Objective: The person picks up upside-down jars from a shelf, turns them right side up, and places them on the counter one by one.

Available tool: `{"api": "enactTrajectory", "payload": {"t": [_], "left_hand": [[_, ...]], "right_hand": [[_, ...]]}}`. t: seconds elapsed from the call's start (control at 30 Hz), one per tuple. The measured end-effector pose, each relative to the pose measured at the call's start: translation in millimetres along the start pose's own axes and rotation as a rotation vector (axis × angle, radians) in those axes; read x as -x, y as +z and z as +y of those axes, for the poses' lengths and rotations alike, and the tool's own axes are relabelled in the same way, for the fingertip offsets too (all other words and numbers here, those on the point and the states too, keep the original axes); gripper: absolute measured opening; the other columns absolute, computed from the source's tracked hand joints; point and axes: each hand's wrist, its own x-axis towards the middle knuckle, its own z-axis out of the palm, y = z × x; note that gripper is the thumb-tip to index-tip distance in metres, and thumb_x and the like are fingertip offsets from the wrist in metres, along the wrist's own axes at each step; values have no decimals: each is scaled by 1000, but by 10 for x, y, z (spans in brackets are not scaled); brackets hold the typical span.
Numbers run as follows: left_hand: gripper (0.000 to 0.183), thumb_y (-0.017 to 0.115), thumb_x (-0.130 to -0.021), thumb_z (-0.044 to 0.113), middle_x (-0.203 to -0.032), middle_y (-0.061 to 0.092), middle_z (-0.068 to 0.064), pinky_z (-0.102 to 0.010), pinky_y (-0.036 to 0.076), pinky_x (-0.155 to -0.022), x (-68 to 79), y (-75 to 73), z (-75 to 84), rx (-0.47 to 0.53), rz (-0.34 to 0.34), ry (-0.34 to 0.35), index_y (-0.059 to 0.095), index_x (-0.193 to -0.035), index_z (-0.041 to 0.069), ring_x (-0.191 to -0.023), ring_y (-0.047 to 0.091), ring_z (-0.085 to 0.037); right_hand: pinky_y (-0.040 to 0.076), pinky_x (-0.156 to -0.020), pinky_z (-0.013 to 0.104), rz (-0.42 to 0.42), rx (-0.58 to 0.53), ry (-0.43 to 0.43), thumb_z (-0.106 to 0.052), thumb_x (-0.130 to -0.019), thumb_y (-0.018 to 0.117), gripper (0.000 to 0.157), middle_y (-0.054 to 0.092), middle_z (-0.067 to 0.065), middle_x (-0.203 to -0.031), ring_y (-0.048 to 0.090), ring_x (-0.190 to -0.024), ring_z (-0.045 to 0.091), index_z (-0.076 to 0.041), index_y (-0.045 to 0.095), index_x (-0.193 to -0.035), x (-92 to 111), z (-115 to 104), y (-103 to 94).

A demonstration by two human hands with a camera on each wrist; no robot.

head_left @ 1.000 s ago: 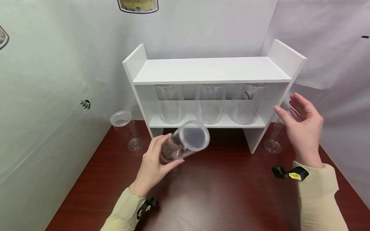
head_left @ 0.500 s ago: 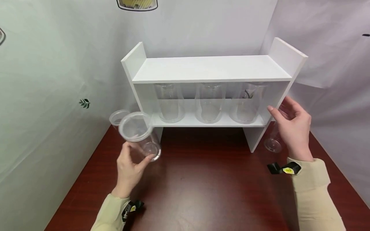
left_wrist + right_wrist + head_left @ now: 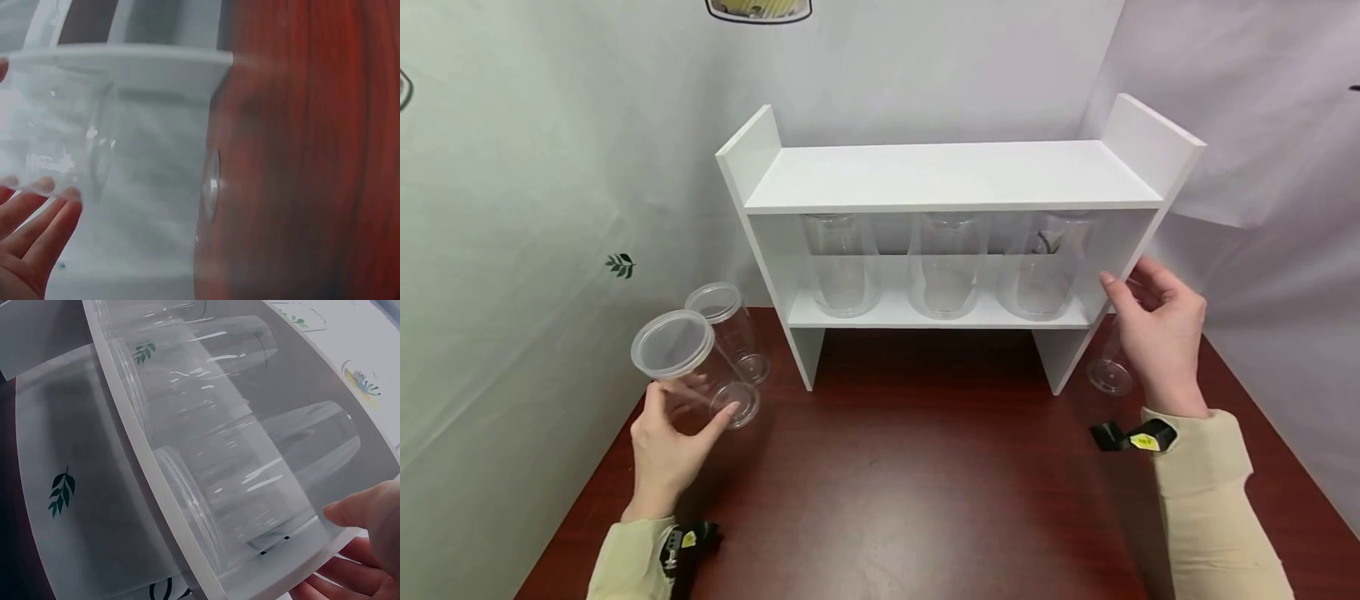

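Note:
In the head view my left hand holds a clear plastic jar with a translucent lid, tilted, at the left of the table. The left wrist view shows my fingertips along the side of this jar. Just behind it, a second clear jar stands left of the white shelf. My right hand grips the shelf's right side panel, thumb on the inner side and fingers outside. In the right wrist view the thumb lies over the panel's edge.
Three clear jars stand on the lower board: a left one, a middle one and a right one. Another clear jar stands on the dark red table beside the shelf's right leg, partly behind my right hand.
My left hand has carried its jar from in front of the shelf leftward, close to the standing jar. My right hand has moved in from the right and taken hold of the shelf's side panel.

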Motion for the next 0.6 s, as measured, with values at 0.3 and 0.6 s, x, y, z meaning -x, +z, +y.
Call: {"api": "enactTrajectory", "payload": {"t": [0.3,0.6], "left_hand": [[64,96,-71,20,-102,65,1,-6,48,-79,76,-66,-197,-123,-156,-233,54,-116,7,-91,60,11],[61,89,-80,32,-107,66,-7,-5,46,-82,74,-59,-278,-154,-285,-325,48,-119,9,-104,69,-24]], "right_hand": [[52,-77,12,4,11,-17,-14,-91,77,38,72,-6,-108,69,-89,0,-10,72,-129,-17,23,6],[52,-76,12,12,34,-36,-14,-92,76,37,73,-5,-110,68,-89,-1,-10,72,-129,-12,31,6]]}}
